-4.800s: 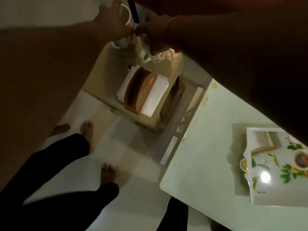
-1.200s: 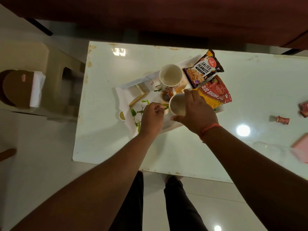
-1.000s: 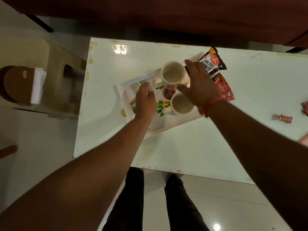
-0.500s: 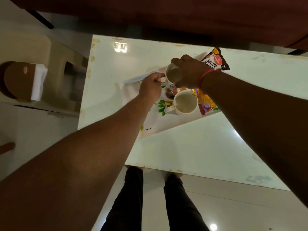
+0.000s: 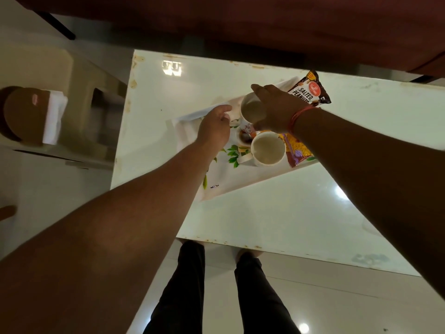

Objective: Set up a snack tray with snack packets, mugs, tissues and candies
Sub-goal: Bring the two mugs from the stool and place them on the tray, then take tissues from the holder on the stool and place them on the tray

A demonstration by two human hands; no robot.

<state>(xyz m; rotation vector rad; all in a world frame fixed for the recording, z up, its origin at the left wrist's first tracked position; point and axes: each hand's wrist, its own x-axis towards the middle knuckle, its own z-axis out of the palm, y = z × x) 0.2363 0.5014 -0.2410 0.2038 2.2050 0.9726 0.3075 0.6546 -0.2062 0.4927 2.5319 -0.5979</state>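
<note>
A white flowered tray lies on the white table. Two white mugs stand on it. My right hand grips the far mug around its rim and side. The near mug stands free with its handle to the left. My left hand rests over the tray's left part, fingers loosely curled, holding nothing I can see. A salted peanuts packet lies at the tray's far right corner. A red and yellow snack packet lies to the right of the near mug, partly under my right forearm.
A beige plastic stool stands left of the table, carrying a brown holder with white tissues. A dark red sofa runs along the far side. My legs stand at the table's near edge.
Both mugs came from the stool to the tray. My right hand set down the near mug and moved to the far mug. My left hand slid up along the tray's left side.
</note>
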